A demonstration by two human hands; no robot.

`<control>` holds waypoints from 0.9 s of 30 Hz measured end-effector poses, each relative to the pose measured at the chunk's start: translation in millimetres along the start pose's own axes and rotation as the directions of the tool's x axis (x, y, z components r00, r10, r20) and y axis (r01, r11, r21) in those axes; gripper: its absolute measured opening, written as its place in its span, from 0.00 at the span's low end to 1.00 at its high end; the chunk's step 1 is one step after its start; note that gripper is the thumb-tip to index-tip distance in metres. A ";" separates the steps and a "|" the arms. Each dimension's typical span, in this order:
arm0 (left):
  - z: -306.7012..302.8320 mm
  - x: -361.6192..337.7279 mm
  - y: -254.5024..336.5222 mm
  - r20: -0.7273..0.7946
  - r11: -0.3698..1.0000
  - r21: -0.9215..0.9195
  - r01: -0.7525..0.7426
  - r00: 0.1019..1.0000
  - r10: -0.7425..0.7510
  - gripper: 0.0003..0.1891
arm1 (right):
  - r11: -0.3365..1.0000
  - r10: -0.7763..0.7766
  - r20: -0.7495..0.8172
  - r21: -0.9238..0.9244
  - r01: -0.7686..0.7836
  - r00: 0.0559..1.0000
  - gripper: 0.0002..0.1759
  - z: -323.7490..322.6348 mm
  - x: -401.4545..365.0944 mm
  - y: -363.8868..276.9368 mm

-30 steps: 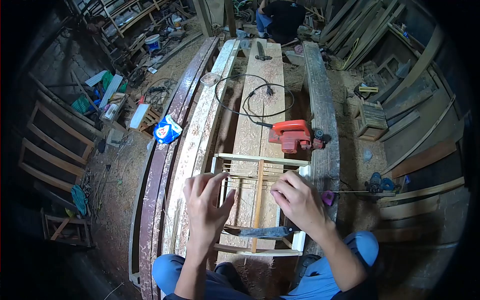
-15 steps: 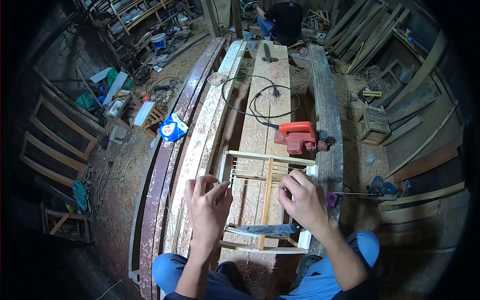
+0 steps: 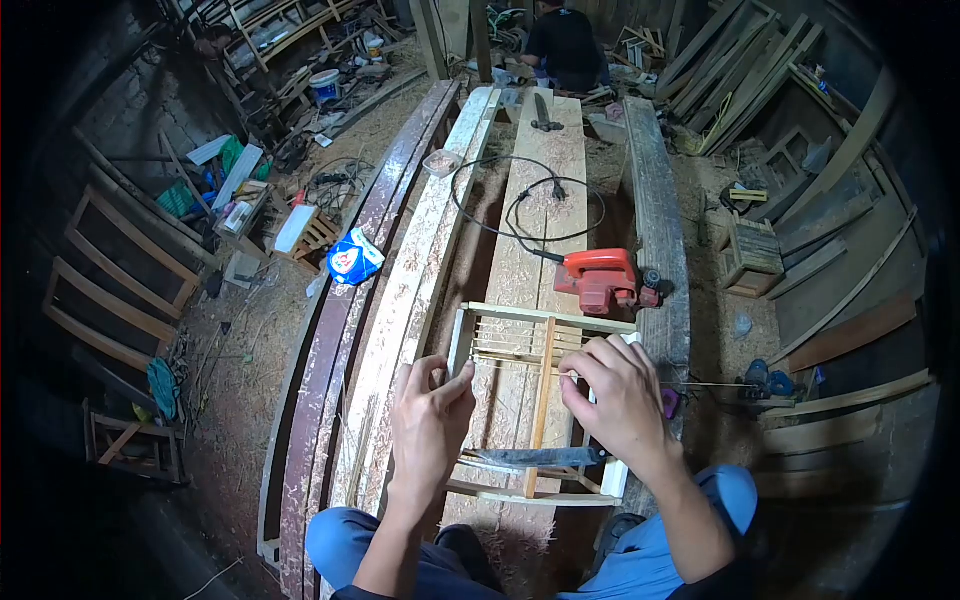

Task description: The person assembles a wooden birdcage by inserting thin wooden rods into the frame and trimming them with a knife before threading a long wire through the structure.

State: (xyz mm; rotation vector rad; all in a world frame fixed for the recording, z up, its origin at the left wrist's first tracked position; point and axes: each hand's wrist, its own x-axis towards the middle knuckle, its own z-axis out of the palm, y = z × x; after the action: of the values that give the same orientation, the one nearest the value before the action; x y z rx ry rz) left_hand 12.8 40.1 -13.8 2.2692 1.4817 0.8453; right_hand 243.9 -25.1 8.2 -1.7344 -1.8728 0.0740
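Note:
A small wooden frame with a middle bar and several thin rods at its far end lies before me on the planks. My left hand is closed in a pinch at its left rail; whatever lies between those fingertips is too small to make out. Over the right rail, my right hand pinches a thin wooden rod, which sticks out to the right beyond the hand. A long dark-bladed knife rests across the near part of the frame.
Beyond the frame sits a red power planer with its black cord looped on the shaving-strewn planks. A hand plane lies farther off. To the left are a blue-and-white packet and a small tub. A person crouches at the back.
My right hand has shifted slightly right and turned lower over the right rail. My left hand has moved slightly right against the left rail. The view has tilted a little.

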 end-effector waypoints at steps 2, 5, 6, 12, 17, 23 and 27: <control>3.6 -2.2 -2.0 -0.015 1.000 -0.028 0.013 1.000 -0.013 0.16 | 1.000 0.003 -0.028 0.004 -0.003 1.000 0.05 2.5 4.0 -6.3; 3.0 -3.1 -1.6 0.000 0.996 -0.084 0.043 0.999 -0.043 0.15 | 0.999 -0.025 -0.095 0.037 0.028 0.995 0.06 14.5 11.3 -18.1; 3.0 -3.1 -2.0 0.007 0.994 -0.104 0.039 0.999 -0.039 0.15 | 0.999 -0.027 -0.098 0.035 0.030 0.995 0.06 20.1 12.8 -22.5; 0.6 -2.2 -4.1 -0.031 0.996 -0.083 -0.034 0.999 0.031 0.17 | 0.971 -0.210 0.035 -0.105 0.213 0.977 0.06 46.0 30.8 -39.7; 1.8 -2.8 -6.3 -0.058 0.995 -0.093 -0.044 0.998 0.039 0.17 | 0.945 -0.271 0.047 -0.178 0.275 0.961 0.02 50.4 41.5 -43.2; 1.8 -4.5 -6.2 -0.097 0.996 -0.069 -0.059 0.994 0.052 0.15 | 0.939 -0.267 0.032 -0.215 0.268 0.963 0.02 52.5 38.0 -44.3; 3.9 -4.3 -6.1 -0.098 0.997 -0.066 -0.051 0.994 0.044 0.15 | 0.947 -0.262 0.015 -0.191 0.260 0.965 0.01 53.3 37.4 -41.2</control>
State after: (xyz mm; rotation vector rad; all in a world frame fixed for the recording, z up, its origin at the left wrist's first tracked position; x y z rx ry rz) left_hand 9.5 39.0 -21.5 2.2511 1.4211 1.0163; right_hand 183.8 21.2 -5.1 -1.5851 -2.1440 -0.2251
